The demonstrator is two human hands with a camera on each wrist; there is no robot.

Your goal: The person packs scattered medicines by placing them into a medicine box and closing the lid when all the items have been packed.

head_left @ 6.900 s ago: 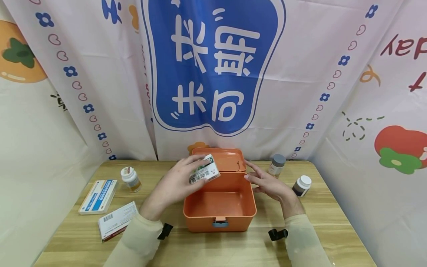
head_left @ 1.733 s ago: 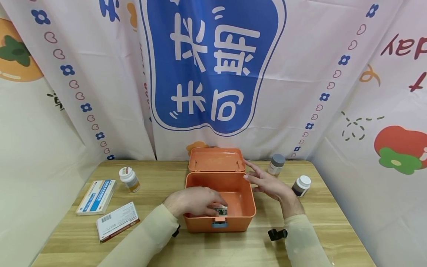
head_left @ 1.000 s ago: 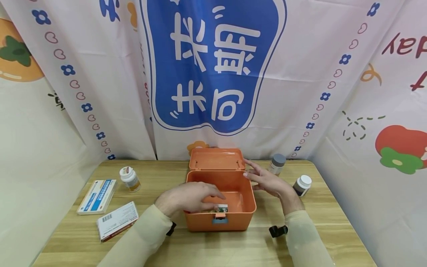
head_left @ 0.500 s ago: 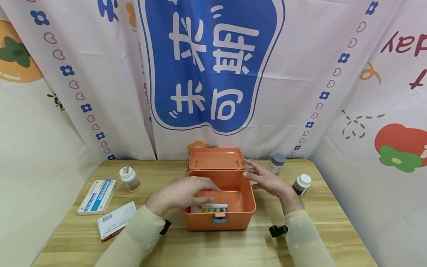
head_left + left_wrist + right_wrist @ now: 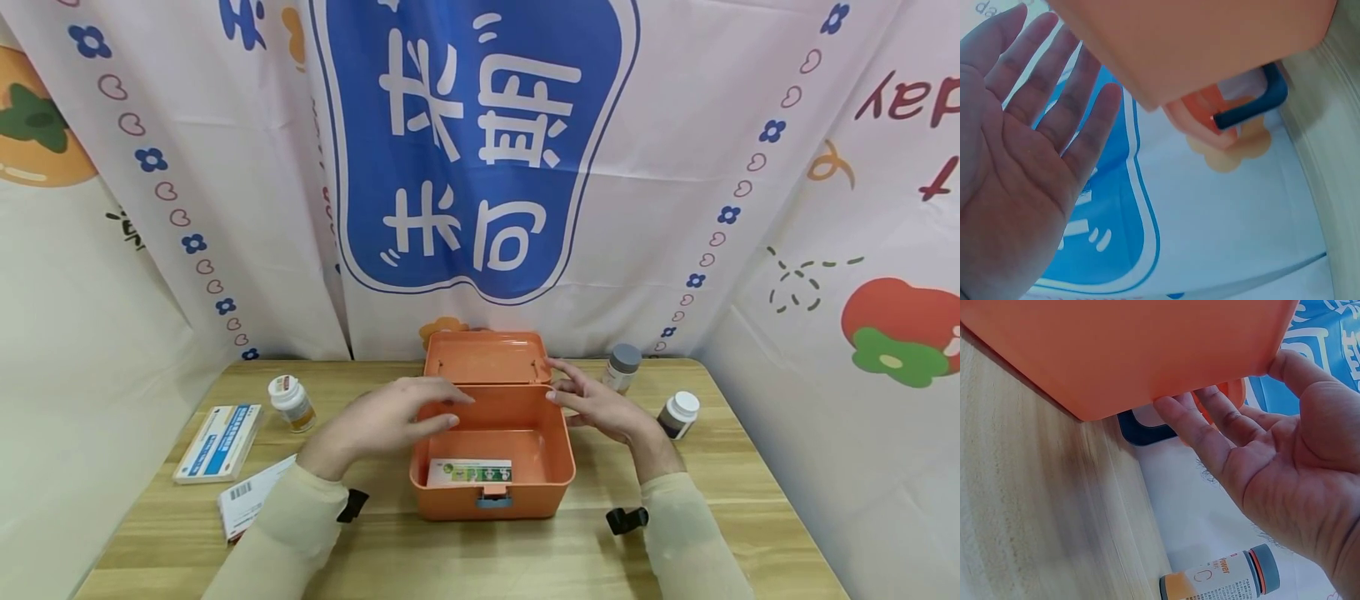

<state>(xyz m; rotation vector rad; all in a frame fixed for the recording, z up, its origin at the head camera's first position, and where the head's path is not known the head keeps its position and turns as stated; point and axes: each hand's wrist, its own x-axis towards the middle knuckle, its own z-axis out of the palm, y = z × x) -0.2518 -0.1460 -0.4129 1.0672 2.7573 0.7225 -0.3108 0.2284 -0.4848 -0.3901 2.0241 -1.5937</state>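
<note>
Two hands flank the open orange box (image 5: 551, 483) mid-table: the left hand (image 5: 390, 419) hovers flat and spread above its left rim, the right hand (image 5: 596, 404) rests straight fingers against its right wall, with one carton (image 5: 469, 472) inside, two cartons and three bottles outside

Both arms wear long, pale cream sleeves (image 5: 300, 533) with ribbed cuffs at lower left and lower right. A small black device (image 5: 626, 520) is strapped under each wrist. Hands bare.
</note>
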